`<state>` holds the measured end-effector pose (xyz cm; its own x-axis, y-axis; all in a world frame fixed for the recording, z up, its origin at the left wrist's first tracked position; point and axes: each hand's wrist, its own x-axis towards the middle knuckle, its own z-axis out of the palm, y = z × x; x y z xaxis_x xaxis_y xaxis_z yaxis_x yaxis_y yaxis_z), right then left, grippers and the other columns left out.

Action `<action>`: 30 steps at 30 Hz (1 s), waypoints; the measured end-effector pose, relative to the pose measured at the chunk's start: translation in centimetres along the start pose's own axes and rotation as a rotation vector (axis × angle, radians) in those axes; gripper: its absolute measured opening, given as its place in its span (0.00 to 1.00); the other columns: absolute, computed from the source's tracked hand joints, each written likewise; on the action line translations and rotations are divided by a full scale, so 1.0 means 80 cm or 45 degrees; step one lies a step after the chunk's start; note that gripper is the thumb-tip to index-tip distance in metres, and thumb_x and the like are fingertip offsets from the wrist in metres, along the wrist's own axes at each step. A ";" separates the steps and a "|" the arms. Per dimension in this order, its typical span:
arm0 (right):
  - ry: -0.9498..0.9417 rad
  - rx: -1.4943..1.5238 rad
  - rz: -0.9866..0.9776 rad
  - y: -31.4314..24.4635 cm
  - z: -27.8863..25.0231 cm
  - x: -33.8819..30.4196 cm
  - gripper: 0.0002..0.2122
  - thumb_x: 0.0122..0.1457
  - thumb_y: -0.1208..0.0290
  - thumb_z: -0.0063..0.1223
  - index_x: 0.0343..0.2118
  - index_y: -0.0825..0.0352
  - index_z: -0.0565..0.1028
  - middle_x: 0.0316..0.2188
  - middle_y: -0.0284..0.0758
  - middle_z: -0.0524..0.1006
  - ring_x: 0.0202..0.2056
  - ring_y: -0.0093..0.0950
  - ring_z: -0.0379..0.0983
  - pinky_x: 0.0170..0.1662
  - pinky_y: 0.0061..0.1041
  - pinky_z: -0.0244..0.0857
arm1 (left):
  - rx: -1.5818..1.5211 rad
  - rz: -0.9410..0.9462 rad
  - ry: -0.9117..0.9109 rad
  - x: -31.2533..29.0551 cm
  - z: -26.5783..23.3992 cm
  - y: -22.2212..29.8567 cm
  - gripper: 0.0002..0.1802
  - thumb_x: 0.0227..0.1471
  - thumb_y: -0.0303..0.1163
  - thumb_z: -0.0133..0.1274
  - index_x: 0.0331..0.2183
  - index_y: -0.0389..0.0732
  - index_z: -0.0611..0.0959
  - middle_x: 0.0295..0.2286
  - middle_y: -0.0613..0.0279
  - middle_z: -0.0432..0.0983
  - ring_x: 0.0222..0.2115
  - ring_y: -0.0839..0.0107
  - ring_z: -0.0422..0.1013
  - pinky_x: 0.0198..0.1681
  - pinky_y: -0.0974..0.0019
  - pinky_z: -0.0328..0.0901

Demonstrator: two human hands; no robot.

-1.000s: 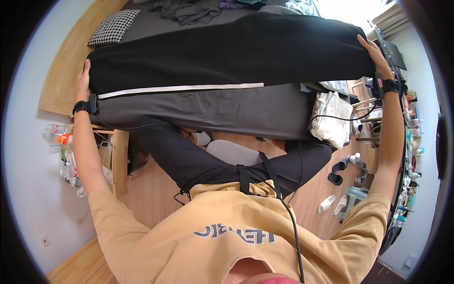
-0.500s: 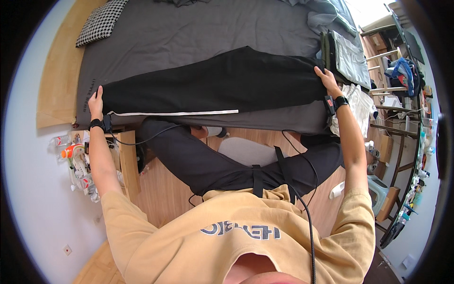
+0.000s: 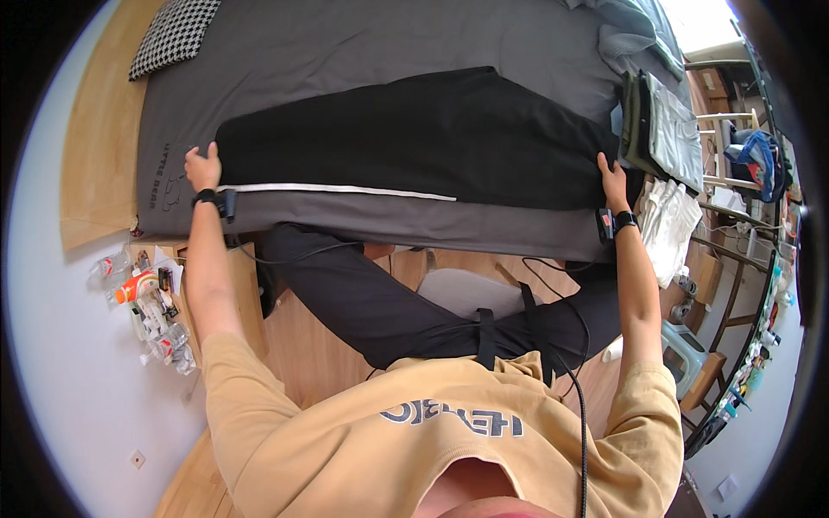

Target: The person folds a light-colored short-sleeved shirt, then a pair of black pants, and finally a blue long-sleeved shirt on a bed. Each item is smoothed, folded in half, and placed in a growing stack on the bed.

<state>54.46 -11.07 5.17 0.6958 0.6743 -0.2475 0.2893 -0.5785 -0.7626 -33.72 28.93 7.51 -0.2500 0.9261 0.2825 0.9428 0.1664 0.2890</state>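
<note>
1. Spreading black trousers (image 3: 414, 138) flat across the grey bed (image 3: 363, 43), centre of frame.
2. Left hand (image 3: 203, 167) at centre left, right hand (image 3: 611, 181) at centre right, fingers closed on opposite ends of the cloth.
3. Keeping both ends taut and level, smoothing creases, lining up the white stripe (image 3: 337, 189).
4. Hiding fingertips under fabric; blurring the cluttered shelves (image 3: 743, 259) at right rim.

A long black garment (image 3: 414, 138) with a white stripe lies spread flat across the grey bed (image 3: 363, 43).
</note>
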 end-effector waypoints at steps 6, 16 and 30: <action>0.013 -0.140 0.106 0.027 0.010 -0.008 0.50 0.61 0.34 0.59 0.65 0.85 0.66 0.65 0.58 0.71 0.68 0.46 0.66 0.69 0.34 0.57 | -0.260 0.869 0.118 -0.124 0.033 0.231 0.27 0.59 0.44 0.62 0.55 0.39 0.79 0.56 0.41 0.74 0.60 0.42 0.67 0.65 0.44 0.59; 0.309 -0.202 -0.043 0.006 0.021 -0.053 0.35 0.63 0.43 0.62 0.53 0.79 0.78 0.49 0.57 0.82 0.54 0.50 0.79 0.57 0.38 0.70 | -0.667 1.616 -0.467 -0.389 0.070 0.600 0.37 0.64 0.53 0.55 0.67 0.45 0.70 0.68 0.49 0.61 0.70 0.49 0.56 0.73 0.43 0.52; 0.365 -0.170 -0.047 0.030 0.032 -0.056 0.37 0.62 0.41 0.62 0.54 0.79 0.77 0.50 0.61 0.80 0.56 0.55 0.77 0.59 0.43 0.70 | 0.151 0.877 -0.152 -0.198 0.154 0.435 0.33 0.69 0.58 0.45 0.68 0.54 0.72 0.69 0.45 0.61 0.70 0.47 0.56 0.71 0.38 0.48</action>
<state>50.35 -14.30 2.90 0.8348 0.5498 -0.0283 0.3881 -0.6242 -0.6781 5.74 24.24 1.86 0.4317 0.8635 0.2608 0.8970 -0.4415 -0.0229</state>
